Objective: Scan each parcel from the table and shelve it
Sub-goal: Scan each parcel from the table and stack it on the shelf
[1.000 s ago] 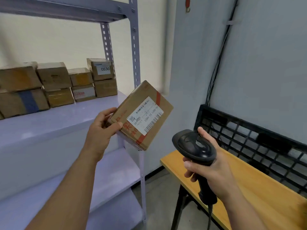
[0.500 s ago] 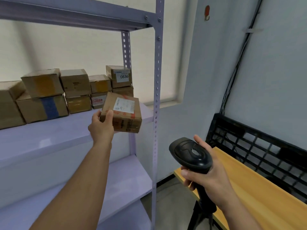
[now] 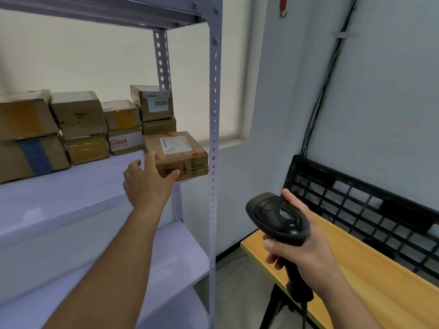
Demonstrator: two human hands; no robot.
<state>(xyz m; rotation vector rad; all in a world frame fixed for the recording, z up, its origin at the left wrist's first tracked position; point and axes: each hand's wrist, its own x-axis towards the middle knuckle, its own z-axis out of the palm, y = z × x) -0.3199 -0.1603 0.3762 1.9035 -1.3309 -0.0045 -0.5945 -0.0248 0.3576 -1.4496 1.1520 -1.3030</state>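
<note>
Shelf [image 3: 71, 198] — left hand [image 3: 147, 186] grips parcel [image 3: 180, 153] at its right end | right hand [image 3: 306, 255] grips scanner [image 3: 278, 217]

Parcel [image 3: 177, 154] label print unreadable, scanner [image 3: 278, 217] handle hidden in right hand [image 3: 304, 255], blue-taped box [image 3: 31, 157] cropped left

Single head-worn view, faces forward-down; shelf [image 3: 71, 198] near left, table [image 3: 370, 269] right; edges perhaps distorted.

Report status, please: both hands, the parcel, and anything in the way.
Left hand grips parcel at right end of shelf. Right hand holds scanner. Post close beside parcel, boxes right behind.
</note>
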